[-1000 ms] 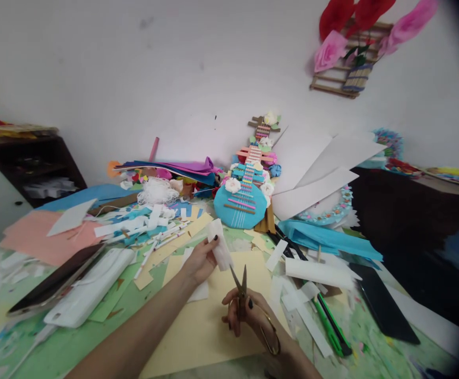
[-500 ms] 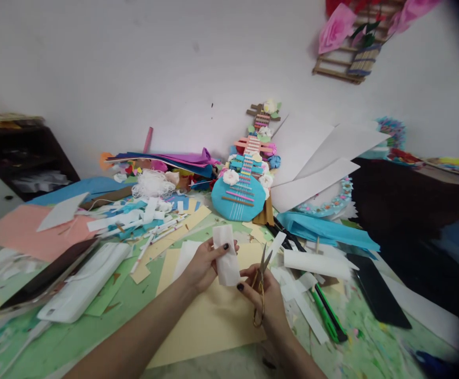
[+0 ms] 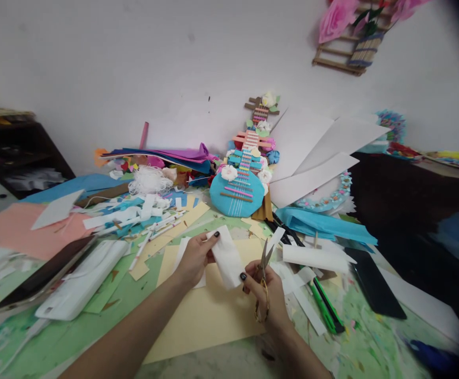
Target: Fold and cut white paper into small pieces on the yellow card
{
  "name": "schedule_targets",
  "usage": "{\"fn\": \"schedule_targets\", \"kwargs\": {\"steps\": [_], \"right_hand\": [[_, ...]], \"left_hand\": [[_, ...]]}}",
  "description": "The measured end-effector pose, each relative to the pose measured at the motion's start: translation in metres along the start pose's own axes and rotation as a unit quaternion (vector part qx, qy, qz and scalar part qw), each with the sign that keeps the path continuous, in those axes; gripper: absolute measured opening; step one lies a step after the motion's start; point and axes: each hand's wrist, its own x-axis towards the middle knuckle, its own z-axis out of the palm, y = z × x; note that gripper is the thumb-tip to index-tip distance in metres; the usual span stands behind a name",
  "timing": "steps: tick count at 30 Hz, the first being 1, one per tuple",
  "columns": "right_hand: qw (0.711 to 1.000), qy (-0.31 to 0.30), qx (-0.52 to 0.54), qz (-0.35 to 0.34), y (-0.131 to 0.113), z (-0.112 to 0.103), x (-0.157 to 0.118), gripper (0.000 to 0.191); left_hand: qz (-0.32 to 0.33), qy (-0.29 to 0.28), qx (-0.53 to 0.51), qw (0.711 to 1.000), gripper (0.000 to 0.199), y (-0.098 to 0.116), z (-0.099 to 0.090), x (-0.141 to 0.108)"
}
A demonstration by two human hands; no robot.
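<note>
A white strip of thin paper (image 3: 226,258) is stretched between my two hands above a cream sheet (image 3: 209,326). My left hand (image 3: 195,259) pinches its upper left edge between thumb and fingers. With thumb and forefinger, my right hand (image 3: 267,292) is at the strip's lower right corner. That same hand also holds gold-handled scissors (image 3: 263,268), their blades pointing up and slightly parted. Another white piece of paper (image 3: 181,251) lies on the cream sheet, partly hidden behind my left hand.
Right of my hands lie a green cutter knife (image 3: 326,305), a white paper roll (image 3: 314,258) and a black phone (image 3: 377,284). A white power bank (image 3: 83,281) and another phone (image 3: 43,276) lie left. A blue paper guitar (image 3: 237,195) leans at the back wall.
The white strip has tilted, its top now leaning left. My left hand has shifted its pinch to the strip's upper left edge and moved slightly left.
</note>
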Motion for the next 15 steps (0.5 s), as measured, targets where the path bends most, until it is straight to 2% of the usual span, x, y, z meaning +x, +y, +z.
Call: {"fn": "schedule_targets", "kwargs": {"steps": [3,5,7,9,11,15], "right_hand": [[1.000,-0.001,0.004,-0.002,0.0004,0.0005,0.0004,0.025],[1.000,0.001,0.007,-0.004,0.0012,-0.0001,0.0013,0.024],[1.000,0.009,0.015,-0.006,0.0019,-0.0017,0.0025,0.024],[0.999,0.021,0.030,-0.011,0.0021,-0.0040,0.0040,0.025],[0.998,0.029,0.044,-0.020,0.0016,-0.0063,0.0055,0.024],[0.998,0.027,0.059,-0.026,-0.0013,-0.0093,0.0074,0.025]], "left_hand": [[0.012,0.027,0.029,0.999,0.037,0.0003,-0.0021,0.0016],[0.020,0.024,0.037,0.999,0.039,0.0007,-0.0023,0.0011],[-0.001,-0.018,0.043,0.999,0.041,0.0006,-0.0015,-0.0005],[-0.050,-0.085,0.058,0.993,0.045,-0.0004,-0.0004,-0.0026],[-0.091,-0.120,0.075,0.986,0.045,-0.0022,0.0001,-0.0041],[-0.102,-0.086,0.084,0.987,0.041,-0.0050,-0.0010,-0.0044]]}}
